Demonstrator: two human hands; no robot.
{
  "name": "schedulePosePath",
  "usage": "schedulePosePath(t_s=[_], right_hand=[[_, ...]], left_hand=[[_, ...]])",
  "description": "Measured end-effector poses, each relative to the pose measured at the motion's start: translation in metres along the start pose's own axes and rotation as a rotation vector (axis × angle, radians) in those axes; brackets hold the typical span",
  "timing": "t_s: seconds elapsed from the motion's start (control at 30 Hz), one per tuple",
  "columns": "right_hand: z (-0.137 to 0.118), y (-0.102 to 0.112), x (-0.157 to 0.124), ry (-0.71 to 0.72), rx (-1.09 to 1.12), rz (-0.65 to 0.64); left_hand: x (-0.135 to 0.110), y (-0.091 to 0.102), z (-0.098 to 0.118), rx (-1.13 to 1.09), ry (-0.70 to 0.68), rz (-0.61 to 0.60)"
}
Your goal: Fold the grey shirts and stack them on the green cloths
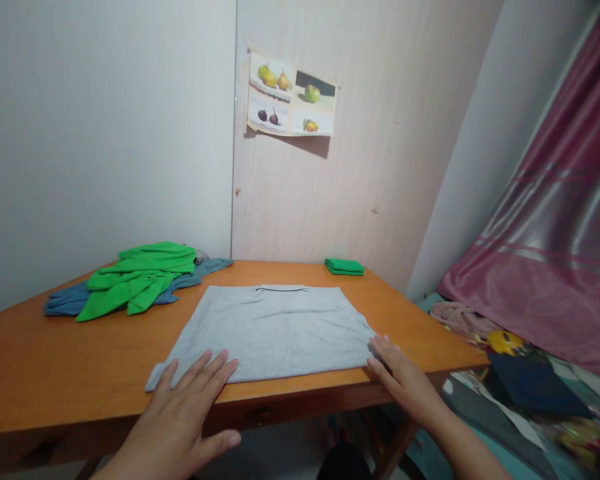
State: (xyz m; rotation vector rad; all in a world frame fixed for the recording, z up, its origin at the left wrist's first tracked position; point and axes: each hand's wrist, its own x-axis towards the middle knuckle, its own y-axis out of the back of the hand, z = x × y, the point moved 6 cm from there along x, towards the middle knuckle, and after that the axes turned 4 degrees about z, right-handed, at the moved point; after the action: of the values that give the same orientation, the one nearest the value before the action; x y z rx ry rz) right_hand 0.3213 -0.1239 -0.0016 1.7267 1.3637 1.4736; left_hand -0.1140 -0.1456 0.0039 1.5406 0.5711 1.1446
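Note:
A light grey shirt lies spread flat on the wooden table, its neckline at the far edge and a few creases across it. My left hand is open, fingers spread, with the fingertips over the shirt's near left edge. At the near right corner of the shirt, my right hand is open too, its fingertips at the cloth's side edge. Neither hand grips the fabric.
A loose heap of bright green cloth and blue-grey cloth lies at the table's back left. A folded green cloth sits at the back right. Right of the table are a pink curtain and cluttered items, including a dark blue piece.

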Motion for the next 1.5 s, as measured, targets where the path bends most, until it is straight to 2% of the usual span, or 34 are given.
schedulePosePath(t_s=[0.2,0.33,0.43,0.53,0.73,0.9,1.17,1.37,1.5], right_hand=[[0.016,0.007,-0.004,0.049,0.132,0.064],[0.016,0.027,-0.006,0.074,0.087,0.176],[0.011,0.033,-0.003,0.135,0.006,0.105],[0.012,0.032,-0.001,0.172,-0.008,0.027],[0.026,0.026,0.011,0.174,0.005,-0.074],[0.024,0.026,0.021,0.201,-0.055,-0.144],[0.02,0.023,0.023,0.249,-0.118,-0.108],[0.021,0.027,0.018,0.201,-0.094,-0.065],[0.016,0.029,0.017,0.22,-0.116,-0.088]], left_hand=[[-0.001,0.008,-0.001,-0.008,-0.05,0.028],[0.001,0.03,-0.009,-0.08,-0.061,0.172],[0.001,0.047,-0.019,-0.164,-0.036,0.262],[-0.002,0.054,-0.029,-0.187,-0.022,0.254],[-0.006,0.052,-0.047,-0.178,0.042,0.177],[0.001,0.051,-0.053,-0.181,0.056,0.08],[0.004,0.048,-0.06,-0.212,0.046,0.112],[0.008,0.041,-0.07,-0.227,0.066,0.15],[0.011,0.041,-0.072,-0.237,0.084,0.135]])
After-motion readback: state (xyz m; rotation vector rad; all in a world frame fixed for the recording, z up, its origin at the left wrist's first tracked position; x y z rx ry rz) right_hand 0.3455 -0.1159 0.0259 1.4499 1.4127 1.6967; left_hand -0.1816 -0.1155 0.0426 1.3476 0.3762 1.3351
